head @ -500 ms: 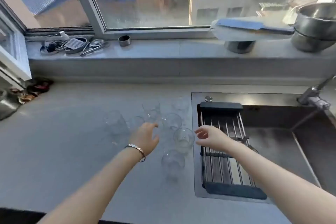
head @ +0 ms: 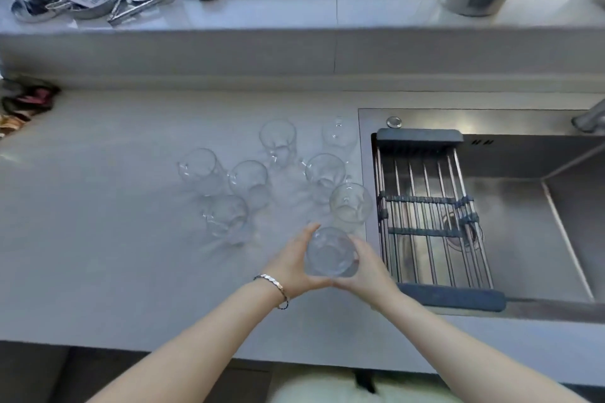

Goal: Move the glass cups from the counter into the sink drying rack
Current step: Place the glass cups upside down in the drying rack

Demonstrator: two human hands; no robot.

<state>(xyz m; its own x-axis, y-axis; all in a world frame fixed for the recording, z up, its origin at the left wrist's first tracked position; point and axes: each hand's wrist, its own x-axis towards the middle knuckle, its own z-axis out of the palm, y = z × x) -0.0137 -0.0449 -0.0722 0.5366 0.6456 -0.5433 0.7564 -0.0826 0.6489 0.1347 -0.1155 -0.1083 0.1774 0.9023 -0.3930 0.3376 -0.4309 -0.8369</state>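
Glass cup (head: 330,253) sits between both hands near the front of the grey counter (head: 98,239), just left of the sink (head: 523,206). Left hand (head: 291,267) and right hand (head: 370,271) each curl their fingers around its sides, clamped on it. Seven more cups (head: 248,178) stand behind it on the counter. Across the sink lies the drying rack (head: 429,216), bare.
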